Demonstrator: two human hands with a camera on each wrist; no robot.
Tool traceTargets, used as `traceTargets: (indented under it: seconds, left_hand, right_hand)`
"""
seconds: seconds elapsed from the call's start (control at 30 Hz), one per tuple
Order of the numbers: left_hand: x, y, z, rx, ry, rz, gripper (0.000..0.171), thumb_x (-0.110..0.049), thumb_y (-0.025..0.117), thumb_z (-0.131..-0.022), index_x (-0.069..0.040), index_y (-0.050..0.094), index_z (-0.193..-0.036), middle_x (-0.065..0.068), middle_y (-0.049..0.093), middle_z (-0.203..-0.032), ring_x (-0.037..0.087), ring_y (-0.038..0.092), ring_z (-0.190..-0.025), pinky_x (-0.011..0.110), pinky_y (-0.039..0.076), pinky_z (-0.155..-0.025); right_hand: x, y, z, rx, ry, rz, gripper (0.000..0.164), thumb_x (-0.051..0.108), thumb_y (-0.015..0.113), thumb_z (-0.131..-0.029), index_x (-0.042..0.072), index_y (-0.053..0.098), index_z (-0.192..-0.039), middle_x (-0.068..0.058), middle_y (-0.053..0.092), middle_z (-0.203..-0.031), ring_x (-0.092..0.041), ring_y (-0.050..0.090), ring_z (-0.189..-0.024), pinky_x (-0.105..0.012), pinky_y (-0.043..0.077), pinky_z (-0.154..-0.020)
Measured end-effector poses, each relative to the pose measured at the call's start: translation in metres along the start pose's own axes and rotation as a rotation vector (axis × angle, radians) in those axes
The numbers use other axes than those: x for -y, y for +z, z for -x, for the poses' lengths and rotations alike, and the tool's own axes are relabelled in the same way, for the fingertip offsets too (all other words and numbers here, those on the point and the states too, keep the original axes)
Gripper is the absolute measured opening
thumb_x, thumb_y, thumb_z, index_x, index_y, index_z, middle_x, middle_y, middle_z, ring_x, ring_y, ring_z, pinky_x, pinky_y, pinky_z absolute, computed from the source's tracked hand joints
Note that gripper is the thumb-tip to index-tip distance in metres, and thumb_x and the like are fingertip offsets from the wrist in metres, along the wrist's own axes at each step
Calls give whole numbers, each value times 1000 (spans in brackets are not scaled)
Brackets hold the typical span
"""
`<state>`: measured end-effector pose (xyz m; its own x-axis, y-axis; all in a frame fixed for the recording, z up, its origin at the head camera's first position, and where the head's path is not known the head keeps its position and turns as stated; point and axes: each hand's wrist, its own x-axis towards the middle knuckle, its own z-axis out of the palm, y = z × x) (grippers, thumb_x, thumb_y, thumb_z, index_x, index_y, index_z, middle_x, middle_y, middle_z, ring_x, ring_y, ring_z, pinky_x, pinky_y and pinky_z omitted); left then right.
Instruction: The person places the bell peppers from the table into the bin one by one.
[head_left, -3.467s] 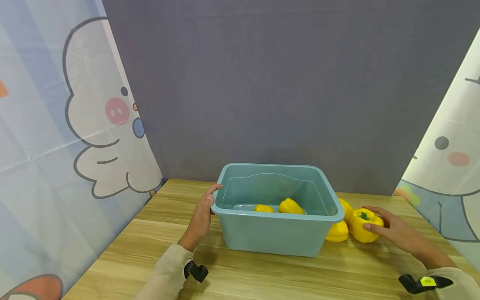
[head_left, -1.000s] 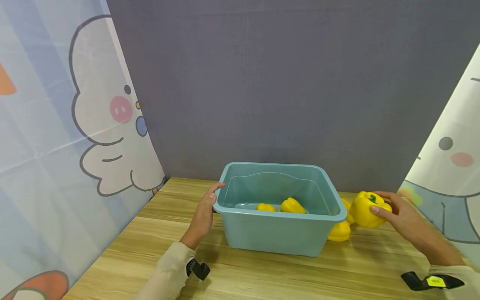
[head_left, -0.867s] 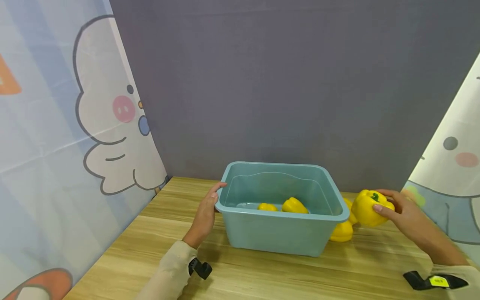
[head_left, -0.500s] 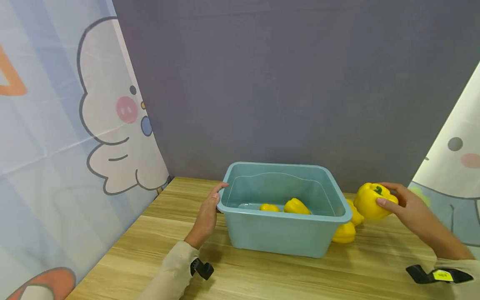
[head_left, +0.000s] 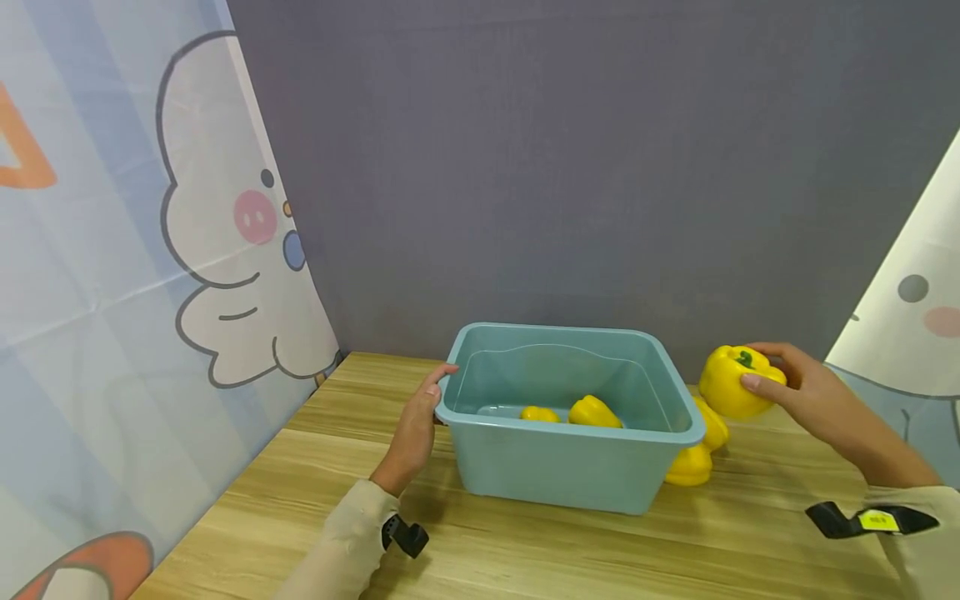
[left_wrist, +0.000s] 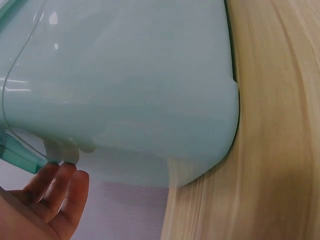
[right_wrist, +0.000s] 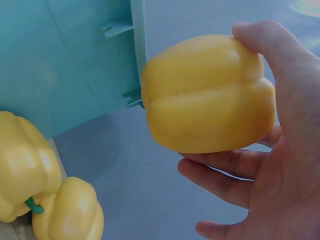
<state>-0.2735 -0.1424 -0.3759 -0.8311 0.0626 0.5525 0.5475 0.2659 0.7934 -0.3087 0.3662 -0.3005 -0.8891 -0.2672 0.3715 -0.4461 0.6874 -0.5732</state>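
My right hand [head_left: 810, 392] grips a yellow bell pepper [head_left: 735, 383] in the air, right of the blue-green plastic bin [head_left: 555, 462]. Thumb and fingers hold this bell pepper [right_wrist: 210, 95] from opposite sides in the right wrist view. At the bin's left end, my left hand [head_left: 414, 425] holds the rim, its index finger laid over the edge. Fingertips [left_wrist: 75, 185] touch the outer side under the rim in the left wrist view. Inside the bin lie two yellow peppers, one [head_left: 592, 412] larger in view than the other [head_left: 538, 414], which the front wall partly hides.
Two more yellow peppers, one in front [head_left: 688, 467] and one behind [head_left: 712, 427], lie on the wooden table [head_left: 480, 550] against the bin's right side. A grey panel [head_left: 555, 167] stands close behind the bin. Printed curtains [head_left: 97, 358] flank the table.
My right hand has gripped the pepper and lifted it off the table, up to about the height of the bin's rim. The left hand has stayed on the rim. The view has shifted slightly.
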Motion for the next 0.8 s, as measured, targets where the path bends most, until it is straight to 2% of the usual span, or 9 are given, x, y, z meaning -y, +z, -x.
traceTargets:
  seconds: [0.07,0.27,0.47,0.57,0.7,0.8]
  left_hand:
    - [0,0,0,-5,0,-1,49,-33,21,-111,-12,48,-146,15,55,-89,23,55,-83,45,48,-74]
    - [-1,0,1,-8,-12,-9,46,-27,23,-111,-11,49,-146,16,57,-98,22,55,-86,46,50,-74]
    - [-4,-1,-1,12,-36,-19,46,-16,21,-111,-2,44,-148,15,56,-101,21,55,-88,35,49,-74]
    - [-5,-1,-1,20,-38,-10,46,-14,21,-110,1,43,-148,15,56,-98,20,55,-86,40,50,-74]
    - [-3,0,0,8,-27,-16,46,-20,22,-111,-4,46,-147,17,57,-97,20,55,-86,49,50,-75]
    - [-1,0,1,4,-11,-21,47,-28,22,-111,-10,47,-148,21,56,-101,21,55,-87,48,49,-76]
  right_hand:
    - [3,0,-3,4,-9,2,54,25,57,-103,-6,38,-143,-28,51,-127,8,50,-88,-14,46,-70]
    - [11,-1,-8,30,-13,1,53,27,56,-103,-4,39,-143,-24,52,-126,3,53,-88,-17,49,-71]
    - [19,-1,-14,41,-9,21,55,33,55,-103,-3,41,-143,-24,53,-127,2,53,-90,-17,48,-71]
    - [23,-1,-17,41,-2,23,56,34,55,-103,-3,41,-143,-24,53,-127,-1,53,-90,-18,48,-71]
    - [25,-2,-20,42,-5,17,56,32,54,-104,-4,40,-144,-25,52,-128,0,53,-89,-18,48,-72]
    - [28,-3,-23,44,-15,11,55,29,54,-104,-5,39,-145,-26,52,-128,2,52,-89,-17,48,-71]
